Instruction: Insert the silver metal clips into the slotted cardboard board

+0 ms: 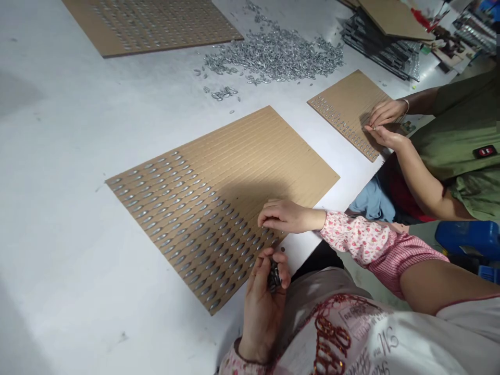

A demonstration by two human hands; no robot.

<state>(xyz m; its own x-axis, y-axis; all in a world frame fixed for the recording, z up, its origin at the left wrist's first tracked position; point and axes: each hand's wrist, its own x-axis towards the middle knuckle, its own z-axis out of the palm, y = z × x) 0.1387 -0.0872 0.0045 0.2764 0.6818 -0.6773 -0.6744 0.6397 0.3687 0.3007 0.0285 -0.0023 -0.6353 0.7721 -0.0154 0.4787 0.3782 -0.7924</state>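
Note:
A grooved cardboard sheet (250, 151) lies on the table in front of me, with rows of small grey spindle-shaped metal pieces (179, 198) set along its left and near part. My left hand (265, 297), palm up and fingers curled, cups a clutch of loose metal pieces (274, 276) just off the sheet's near edge. Above the sheet, close to the end of the rows, my right hand (285, 216) is closed with its fingertips together and pointing down. Whatever lies between those fingertips is hidden.
A large heap of metal pieces (281, 54) spreads behind the sheet. Another filled cardboard sheet (164, 26) lies at the back left. To the right, a co-worker's hands (386, 125) are over a smaller sheet (351, 99). Dark stacked sheets (378, 47) stand at the back right.

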